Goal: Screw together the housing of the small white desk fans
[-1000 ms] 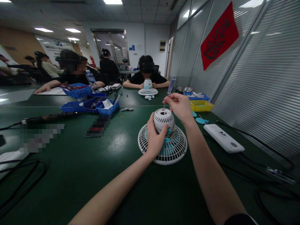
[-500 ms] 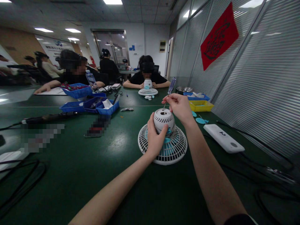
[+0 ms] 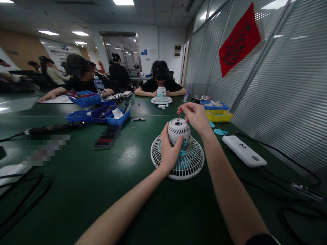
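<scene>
A small white fan (image 3: 178,132) with light-blue blades lies grille-down on the green table, its rounded motor housing on top. My left hand (image 3: 170,153) is wrapped round the near left side of that housing. Above it, my right hand (image 3: 194,114) pinches the shaft of a screwdriver (image 3: 187,93) with a clear purplish handle. The screwdriver leans slightly, handle up, and its shaft runs down to the top of the housing by a dark opening. Whether the tip sits in a screw is too small to tell.
Blue bins (image 3: 119,117) with parts stand to the left, beyond a phone-like pixelated object (image 3: 106,137). On the right are a yellow tray (image 3: 219,115), light-blue pieces (image 3: 219,131), a white power bank (image 3: 244,151) and black cables. Across the table a person handles another fan (image 3: 161,95).
Almost nothing differs. The whole view has shifted very slightly, while both hands, the screwdriver and the fan keep the same positions relative to each other.
</scene>
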`<state>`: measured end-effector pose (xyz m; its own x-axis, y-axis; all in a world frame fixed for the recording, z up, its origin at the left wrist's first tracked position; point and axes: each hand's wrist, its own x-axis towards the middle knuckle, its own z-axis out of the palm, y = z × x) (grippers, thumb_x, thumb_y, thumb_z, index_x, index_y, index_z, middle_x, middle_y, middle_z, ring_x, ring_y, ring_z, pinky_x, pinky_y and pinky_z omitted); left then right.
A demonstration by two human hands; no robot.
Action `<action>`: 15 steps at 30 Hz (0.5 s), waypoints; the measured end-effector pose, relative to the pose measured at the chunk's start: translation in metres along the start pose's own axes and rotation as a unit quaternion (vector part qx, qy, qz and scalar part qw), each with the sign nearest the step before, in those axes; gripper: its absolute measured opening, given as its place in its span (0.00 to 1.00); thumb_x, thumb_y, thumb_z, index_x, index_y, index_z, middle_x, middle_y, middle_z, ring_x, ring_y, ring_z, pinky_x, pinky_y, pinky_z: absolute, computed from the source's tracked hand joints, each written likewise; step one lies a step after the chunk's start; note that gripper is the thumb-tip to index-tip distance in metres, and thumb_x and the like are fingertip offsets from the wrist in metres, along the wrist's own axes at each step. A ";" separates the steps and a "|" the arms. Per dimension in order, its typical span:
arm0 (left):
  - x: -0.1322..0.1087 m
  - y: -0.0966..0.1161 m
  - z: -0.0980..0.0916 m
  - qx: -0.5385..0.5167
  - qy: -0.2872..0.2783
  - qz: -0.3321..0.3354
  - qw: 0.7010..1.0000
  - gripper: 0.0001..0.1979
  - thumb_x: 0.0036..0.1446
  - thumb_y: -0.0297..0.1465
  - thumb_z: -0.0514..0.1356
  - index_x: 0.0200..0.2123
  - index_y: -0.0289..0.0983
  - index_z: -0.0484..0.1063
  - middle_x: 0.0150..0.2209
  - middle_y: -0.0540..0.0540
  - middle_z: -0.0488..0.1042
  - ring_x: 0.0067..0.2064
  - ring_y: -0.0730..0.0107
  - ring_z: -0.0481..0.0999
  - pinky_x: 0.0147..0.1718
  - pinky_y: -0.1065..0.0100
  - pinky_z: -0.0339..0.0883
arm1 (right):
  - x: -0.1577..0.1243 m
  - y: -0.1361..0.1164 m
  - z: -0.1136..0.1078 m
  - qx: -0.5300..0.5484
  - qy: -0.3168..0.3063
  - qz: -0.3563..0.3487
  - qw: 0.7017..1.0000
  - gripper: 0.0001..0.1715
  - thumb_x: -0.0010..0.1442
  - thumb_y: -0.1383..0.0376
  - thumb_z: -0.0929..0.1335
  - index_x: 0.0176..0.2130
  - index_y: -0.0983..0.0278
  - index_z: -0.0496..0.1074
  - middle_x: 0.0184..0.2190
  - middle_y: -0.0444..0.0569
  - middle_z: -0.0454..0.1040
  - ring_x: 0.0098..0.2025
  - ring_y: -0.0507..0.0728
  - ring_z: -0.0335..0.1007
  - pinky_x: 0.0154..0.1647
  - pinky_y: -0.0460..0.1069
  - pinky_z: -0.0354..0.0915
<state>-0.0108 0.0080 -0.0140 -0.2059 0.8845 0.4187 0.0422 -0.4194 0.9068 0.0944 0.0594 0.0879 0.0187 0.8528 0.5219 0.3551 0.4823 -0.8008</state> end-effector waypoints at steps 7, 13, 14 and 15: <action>0.000 -0.002 0.000 -0.007 0.001 -0.004 1.000 0.33 0.56 0.37 0.63 0.64 0.46 0.58 0.67 0.42 0.61 0.70 0.53 0.57 0.70 0.49 0.46 | 0.002 0.006 -0.002 -0.041 0.021 -0.028 0.999 0.09 0.58 0.61 0.69 0.32 0.64 0.76 0.30 0.47 0.79 0.20 0.47 0.61 0.23 0.46 0.58; 0.000 -0.002 0.000 -0.002 -0.003 -0.004 1.000 0.34 0.56 0.37 0.63 0.64 0.44 0.57 0.67 0.40 0.60 0.70 0.54 0.57 0.70 0.51 0.47 | 0.003 0.011 0.000 -0.009 0.032 -0.025 0.999 0.08 0.54 0.61 0.72 0.30 0.63 0.72 0.29 0.46 0.77 0.23 0.49 0.64 0.24 0.46 0.61; 0.000 -0.002 0.000 -0.002 -0.001 -0.004 1.000 0.34 0.56 0.37 0.63 0.64 0.44 0.57 0.67 0.40 0.61 0.70 0.54 0.56 0.70 0.51 0.46 | 0.003 0.011 0.001 -0.003 0.036 -0.021 0.999 0.08 0.54 0.62 0.72 0.29 0.63 0.71 0.29 0.46 0.77 0.24 0.50 0.66 0.25 0.46 0.61; 0.000 -0.002 0.000 -0.002 0.001 -0.004 1.000 0.33 0.56 0.37 0.63 0.64 0.44 0.58 0.67 0.41 0.61 0.70 0.53 0.56 0.70 0.51 0.46 | 0.003 0.011 0.001 0.001 0.039 -0.016 0.999 0.09 0.53 0.62 0.73 0.29 0.63 0.70 0.28 0.46 0.77 0.26 0.50 0.67 0.26 0.46 0.62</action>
<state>-0.0108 0.0091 -0.0156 -0.2084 0.8871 0.4120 0.0374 -0.4137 0.9097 0.0974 0.0675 0.0803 0.0804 0.8182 0.5693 0.3551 0.5101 -0.7834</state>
